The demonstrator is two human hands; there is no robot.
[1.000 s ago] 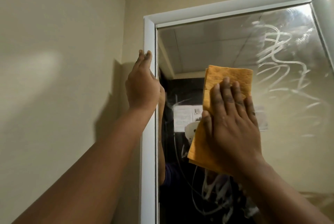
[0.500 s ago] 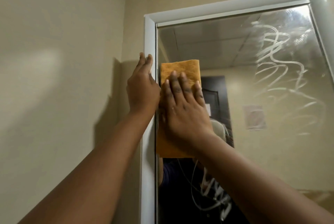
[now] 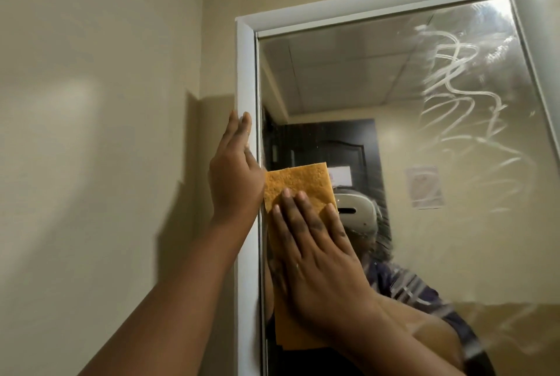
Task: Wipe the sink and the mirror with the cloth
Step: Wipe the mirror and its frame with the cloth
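Pressing the orange cloth [image 3: 295, 183] flat against the mirror [image 3: 348, 87] under the open right hand [image 3: 318, 257], beside the open left hand [image 3: 235, 175] bracing the frame [image 3: 247, 78]. Leaving white streaks [image 3: 460, 87] up right of the hands unwiped; sink not showing.

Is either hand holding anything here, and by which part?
Right hand presses the orange cloth flat, palm over its middle. Left hand rests on the mirror frame.

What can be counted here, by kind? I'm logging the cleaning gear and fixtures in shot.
Cloths: 1, the orange cloth pressed flat on the glass by the right hand.
Mirrors: 1, the mirror in a white frame, which the left hand rests on.
Hands: 2.
Total: 4.
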